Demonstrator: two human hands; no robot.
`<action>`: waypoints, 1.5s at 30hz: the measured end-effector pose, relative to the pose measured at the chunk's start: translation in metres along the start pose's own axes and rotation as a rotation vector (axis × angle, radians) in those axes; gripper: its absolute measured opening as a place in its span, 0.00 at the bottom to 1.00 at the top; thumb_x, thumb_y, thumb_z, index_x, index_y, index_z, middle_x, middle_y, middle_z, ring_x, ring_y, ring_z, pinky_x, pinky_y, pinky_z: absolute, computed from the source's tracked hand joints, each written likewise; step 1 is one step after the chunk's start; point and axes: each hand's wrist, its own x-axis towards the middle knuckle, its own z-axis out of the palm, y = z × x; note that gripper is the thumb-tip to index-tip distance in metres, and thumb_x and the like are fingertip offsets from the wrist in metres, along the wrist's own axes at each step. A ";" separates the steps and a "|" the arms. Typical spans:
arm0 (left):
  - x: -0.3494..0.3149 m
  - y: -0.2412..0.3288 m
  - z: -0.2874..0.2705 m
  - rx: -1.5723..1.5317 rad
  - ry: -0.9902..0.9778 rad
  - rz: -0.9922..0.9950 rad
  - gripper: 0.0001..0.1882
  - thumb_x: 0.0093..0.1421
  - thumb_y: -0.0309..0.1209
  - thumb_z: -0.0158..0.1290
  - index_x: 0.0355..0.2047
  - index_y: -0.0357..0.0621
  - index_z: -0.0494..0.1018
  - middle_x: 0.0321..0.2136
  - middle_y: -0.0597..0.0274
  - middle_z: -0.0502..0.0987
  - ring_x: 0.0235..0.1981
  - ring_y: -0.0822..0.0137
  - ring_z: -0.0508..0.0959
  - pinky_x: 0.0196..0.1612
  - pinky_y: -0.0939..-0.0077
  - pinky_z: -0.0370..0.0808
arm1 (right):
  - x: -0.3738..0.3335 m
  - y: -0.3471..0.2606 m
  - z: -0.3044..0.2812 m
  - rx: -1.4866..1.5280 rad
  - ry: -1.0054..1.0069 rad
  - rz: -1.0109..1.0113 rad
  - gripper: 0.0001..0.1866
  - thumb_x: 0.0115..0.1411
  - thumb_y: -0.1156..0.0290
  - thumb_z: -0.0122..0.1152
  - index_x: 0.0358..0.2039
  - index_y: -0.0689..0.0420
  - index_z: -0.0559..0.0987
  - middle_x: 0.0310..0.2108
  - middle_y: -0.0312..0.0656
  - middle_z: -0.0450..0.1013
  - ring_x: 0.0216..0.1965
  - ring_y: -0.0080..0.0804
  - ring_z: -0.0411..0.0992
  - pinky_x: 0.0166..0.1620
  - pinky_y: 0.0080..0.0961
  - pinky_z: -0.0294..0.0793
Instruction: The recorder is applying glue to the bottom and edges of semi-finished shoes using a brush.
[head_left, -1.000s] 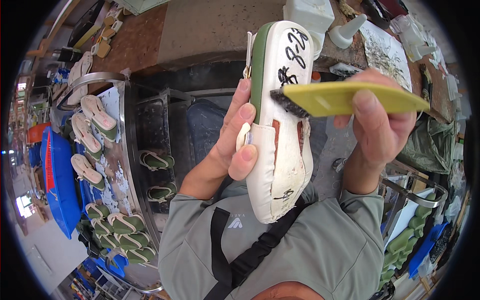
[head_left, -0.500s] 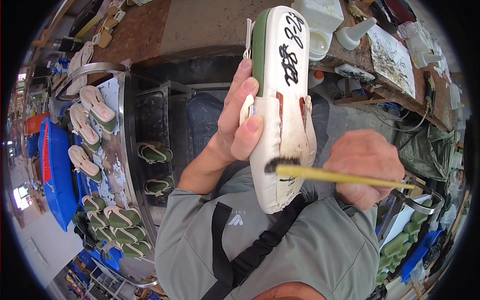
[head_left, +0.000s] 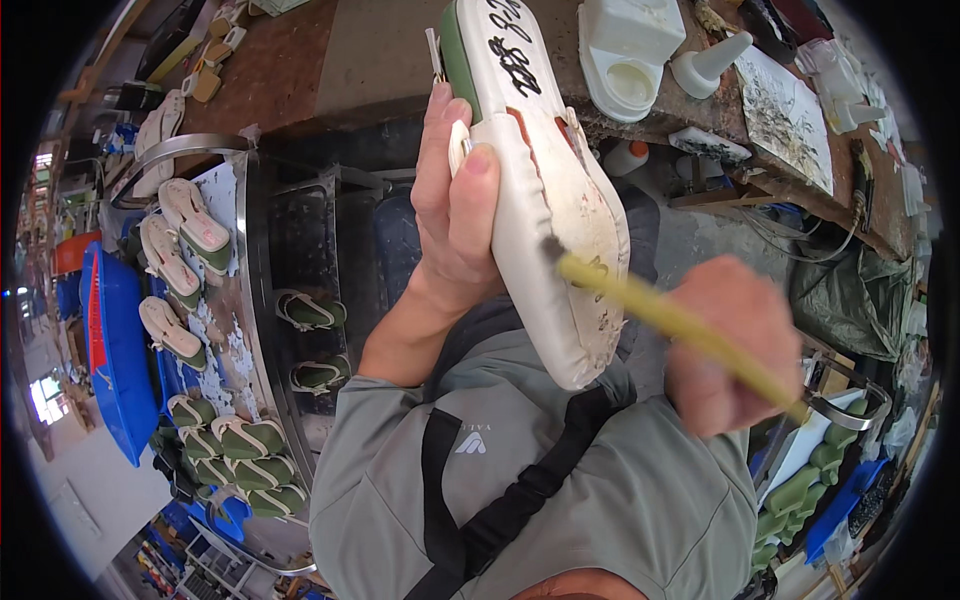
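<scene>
An unfinished cream shoe [head_left: 540, 310] on a white last is held bottom up and slanting across the middle, its toe toward my chest. Green trim runs along one side near the heel end, and dark handwriting marks the last. My left hand [head_left: 455, 215] is closed around the shoe's left side, thumb and fingers gripping the edge. A brush [head_left: 665, 312] with a yellow handle is in my closed right hand [head_left: 735, 345], which motion smears. Its dark bristles meet the shoe bottom near the left edge of the sole area.
Past the shoe, a workbench [head_left: 390, 65] carries a white container [head_left: 625, 45] with a round cup and a white cone-topped bottle [head_left: 712, 65]. On the left, a metal-framed rack [head_left: 250, 300] holds several cream and green shoes. Green shoe parts [head_left: 795, 490] lie at the lower right.
The shoe has shifted left and away from my chest and tilted, with my left hand on it. The brush handle now slants more steeply, and its bristles sit higher on the shoe bottom.
</scene>
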 end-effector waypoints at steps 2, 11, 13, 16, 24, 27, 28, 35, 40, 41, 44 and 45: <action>0.001 -0.001 0.005 -0.051 -0.014 -0.015 0.31 0.54 0.26 0.56 0.53 0.36 0.52 0.50 0.34 0.57 0.51 0.36 0.65 0.51 0.48 0.71 | -0.004 0.013 -0.001 0.554 -0.156 -0.326 0.10 0.40 0.79 0.58 0.27 0.62 0.79 0.23 0.43 0.76 0.14 0.27 0.69 0.11 0.20 0.62; -0.012 -0.018 0.035 0.015 -0.050 -0.204 0.41 0.45 0.24 0.64 0.56 0.35 0.53 0.49 0.44 0.65 0.51 0.55 0.68 0.55 0.67 0.66 | -0.003 0.060 -0.011 0.808 0.108 0.389 0.02 0.50 0.81 0.55 0.24 0.63 0.76 0.22 0.43 0.73 0.20 0.24 0.70 0.22 0.20 0.67; -0.032 -0.033 0.047 0.042 -0.075 -0.296 0.36 0.48 0.24 0.62 0.55 0.35 0.55 0.50 0.48 0.65 0.50 0.61 0.70 0.54 0.69 0.67 | 0.011 0.104 -0.004 0.603 0.134 0.697 0.04 0.56 0.78 0.55 0.31 0.63 0.77 0.24 0.39 0.73 0.23 0.20 0.69 0.26 0.16 0.66; -0.072 -0.051 0.073 -0.111 -0.053 -0.505 0.28 0.54 0.23 0.56 0.54 0.35 0.58 0.49 0.53 0.67 0.46 0.67 0.72 0.53 0.73 0.69 | -0.006 0.184 0.021 0.380 -0.013 0.788 0.08 0.58 0.73 0.59 0.36 0.64 0.78 0.27 0.37 0.74 0.25 0.18 0.69 0.30 0.13 0.66; -0.059 -0.064 0.072 0.027 -0.341 -0.403 0.35 0.51 0.21 0.57 0.57 0.35 0.52 0.52 0.48 0.58 0.54 0.58 0.65 0.56 0.68 0.64 | -0.009 0.225 0.044 0.076 -0.210 0.585 0.08 0.58 0.73 0.59 0.34 0.64 0.79 0.28 0.40 0.75 0.28 0.21 0.71 0.33 0.19 0.70; -0.069 -0.067 0.079 -0.321 -0.121 -0.595 0.36 0.50 0.20 0.58 0.57 0.37 0.53 0.53 0.46 0.58 0.55 0.56 0.64 0.56 0.67 0.65 | -0.006 0.230 0.049 0.054 -0.257 0.545 0.08 0.58 0.72 0.59 0.34 0.64 0.79 0.28 0.41 0.75 0.27 0.21 0.71 0.32 0.18 0.70; -0.064 -0.068 0.082 -0.206 -0.082 -0.549 0.26 0.53 0.21 0.54 0.52 0.34 0.60 0.50 0.48 0.63 0.51 0.59 0.68 0.52 0.69 0.70 | -0.006 0.230 0.048 0.041 -0.280 0.519 0.08 0.58 0.72 0.59 0.34 0.63 0.79 0.28 0.40 0.75 0.26 0.21 0.71 0.30 0.18 0.69; -0.018 -0.057 0.074 -0.188 -0.267 -0.865 0.15 0.53 0.22 0.53 0.42 0.31 0.72 0.40 0.48 0.75 0.39 0.61 0.78 0.43 0.71 0.76 | 0.008 0.190 0.029 0.628 -0.057 0.956 0.07 0.57 0.75 0.59 0.34 0.66 0.78 0.28 0.41 0.75 0.21 0.22 0.69 0.25 0.16 0.66; -0.021 -0.055 0.071 -0.189 -0.134 -0.354 0.33 0.48 0.24 0.61 0.52 0.37 0.57 0.49 0.45 0.65 0.49 0.56 0.71 0.51 0.67 0.72 | 0.031 0.113 0.036 0.841 -0.131 0.793 0.07 0.56 0.78 0.58 0.34 0.68 0.76 0.28 0.47 0.74 0.21 0.25 0.71 0.25 0.17 0.69; -0.023 -0.051 0.069 -0.214 -0.081 -0.254 0.39 0.47 0.24 0.63 0.55 0.39 0.52 0.52 0.44 0.61 0.52 0.55 0.69 0.53 0.66 0.71 | 0.032 0.105 0.038 0.829 -0.144 0.729 0.07 0.55 0.78 0.59 0.33 0.69 0.76 0.28 0.46 0.74 0.21 0.24 0.70 0.25 0.17 0.68; -0.015 -0.038 0.059 -0.189 -0.038 -0.256 0.40 0.46 0.23 0.63 0.56 0.40 0.52 0.52 0.43 0.61 0.51 0.54 0.69 0.52 0.66 0.72 | 0.035 0.094 0.040 0.720 -0.166 0.601 0.06 0.56 0.79 0.58 0.33 0.68 0.77 0.27 0.45 0.74 0.21 0.23 0.70 0.25 0.16 0.67; -0.015 -0.036 0.053 -0.233 -0.063 -0.259 0.42 0.45 0.22 0.64 0.56 0.41 0.51 0.51 0.42 0.61 0.51 0.53 0.69 0.52 0.65 0.72 | 0.037 0.088 0.036 0.691 -0.181 0.649 0.06 0.54 0.79 0.59 0.31 0.68 0.78 0.26 0.45 0.74 0.21 0.24 0.70 0.25 0.18 0.67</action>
